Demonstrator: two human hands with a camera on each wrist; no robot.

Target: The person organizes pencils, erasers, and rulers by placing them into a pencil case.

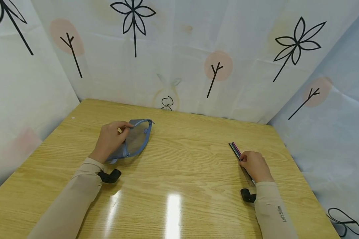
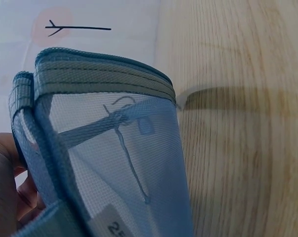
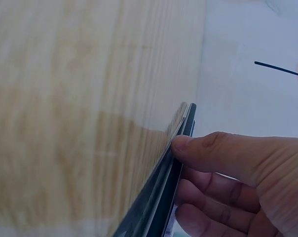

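Observation:
On the left of the table, my left hand [image 1: 112, 139] pinches the rim of a blue mesh zipper pouch [image 1: 136, 139]. The pouch's mouth gapes toward the right. In the left wrist view the mesh pouch [image 2: 124, 163] shows blue trim and a white label, its number partly cut off. Over on the right, my right hand [image 1: 255, 166] grips a slim bundle of long, thin, dark items [image 1: 235, 151] with a pink edge. Thumb and fingers hold this bundle [image 3: 161, 195] from both sides in the right wrist view; its exact kind cannot be told.
The wooden table [image 1: 179, 156] reaches back to a white printed curtain [image 1: 179, 66], with more curtain at both sides. Black wrist cameras [image 1: 110, 176] sit by both wrists. A tiny white speck [image 1: 73, 118] lies near the back left.

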